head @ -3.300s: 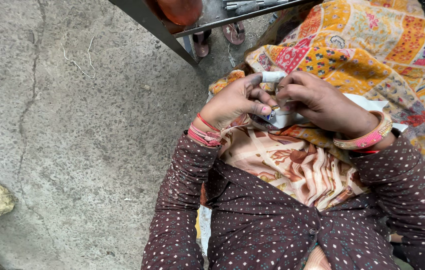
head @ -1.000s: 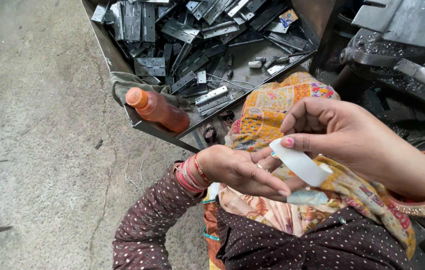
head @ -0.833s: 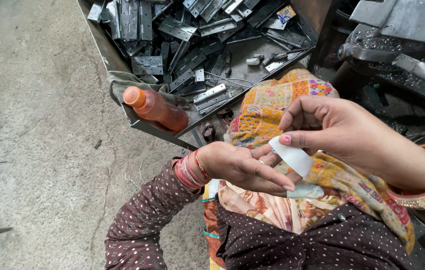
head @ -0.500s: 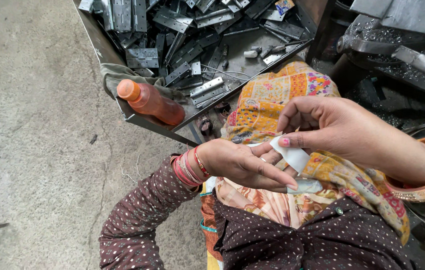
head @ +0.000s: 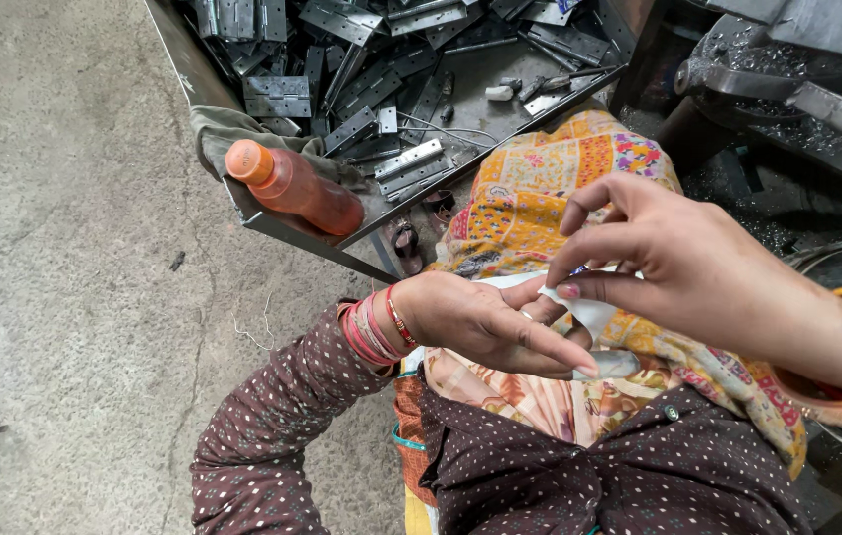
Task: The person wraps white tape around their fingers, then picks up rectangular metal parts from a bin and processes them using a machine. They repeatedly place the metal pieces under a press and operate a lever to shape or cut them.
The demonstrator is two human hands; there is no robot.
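Note:
My left hand (head: 490, 322) lies palm up over my lap, fingers stretched to the right, with red bangles on the wrist. A strip of white tape (head: 589, 315) runs from its fingers up to my right hand (head: 683, 272), which pinches the tape's upper end between thumb and forefinger. A small pale piece sits at the left fingertips. My right wrist carries a pink and orange bangle. Below both hands lies a patterned orange and yellow cloth (head: 540, 188) on my lap.
A metal tray (head: 272, 223) ahead holds several grey steel hinges (head: 277, 96) and loose parts. An orange bottle (head: 292, 188) lies on a rag at its near edge. Dark machine parts (head: 807, 89) stand at the right. Bare concrete floor (head: 64, 248) spreads to the left.
My right hand has drawn the white tape down closer to the left fingers. The view has shifted toward the tray since the oldest frame, when both hands worked close together on my lap.

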